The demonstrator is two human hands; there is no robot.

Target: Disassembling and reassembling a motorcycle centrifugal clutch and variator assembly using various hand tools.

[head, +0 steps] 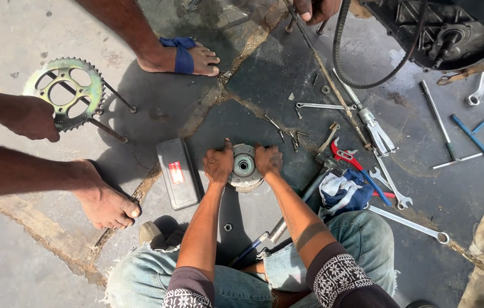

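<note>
Clutch-like round metal assembly (pixel 244 167), a greasy drum with a bearing and bore at its centre, lies flat on the cracked concrete floor (pixel 36 239) straight in front of your knees, and you pin it from both sides, likely so it cannot skate while you press on it. Your left hand (pixel 218 164) clamps the left rim, fingers curled down over the edge, and your right hand (pixel 268 160) mirrors it on the right rim, so both sets of fingers are closed onto the drum itself. Going from the biggest things down: the engine casing (pixel 442 34) sits at the top right with its cover off and a black drive belt (pixel 362 63) hanging out of it in a loop, which suggests the drum came from there. To the left, another person's hand (pixel 33 118) steadies a toothed green sprocket (pixel 68 94) with long rods through it, and that person's bare foot (pixel 105 205) rests near you; a further foot in a blue sandal (pixel 188 57) stands at the top. Just left of the drum lies a flat black case (pixel 178 173), within easy reach. A blue-and-white rag (pixel 342 193) is bunched at your right knee, handy for wiping. Fanned out beyond it are red-handled pliers (pixel 347 157), a long combination spanner (pixel 407 223), a T-handle wrench (pixel 444 134) and, smallest, loose bolts (pixel 287 136) near the drum.
</note>
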